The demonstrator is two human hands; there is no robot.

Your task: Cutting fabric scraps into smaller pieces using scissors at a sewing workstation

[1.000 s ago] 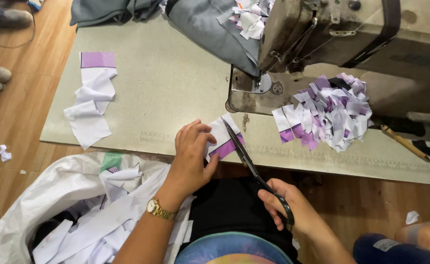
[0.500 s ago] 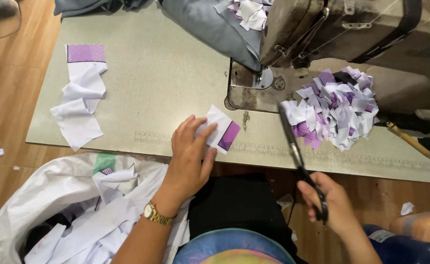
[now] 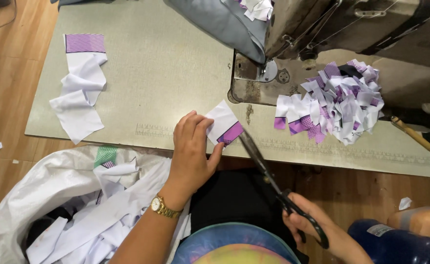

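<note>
My left hand (image 3: 191, 149) pinches a small white fabric piece with a purple edge (image 3: 223, 124) against the front of the sewing table (image 3: 166, 68). A gold watch sits on that wrist. My right hand (image 3: 308, 226), low by my lap, grips the black handles of long scissors (image 3: 268, 176). The blades point up and left, their tip touching the purple edge of the piece.
A heap of white and purple cut pieces (image 3: 336, 100) lies on the sewing machine bed (image 3: 254, 85). A white and purple strip (image 3: 80, 83) rests at the table's left. A white sack of fabric scraps (image 3: 78, 210) stands by my left. A pencil-like tool (image 3: 413, 134) lies at the right.
My right hand swung the scissors away to the right, then brought them back left, so the blade tip now meets the fabric piece. My left hand kept its hold on the piece.
</note>
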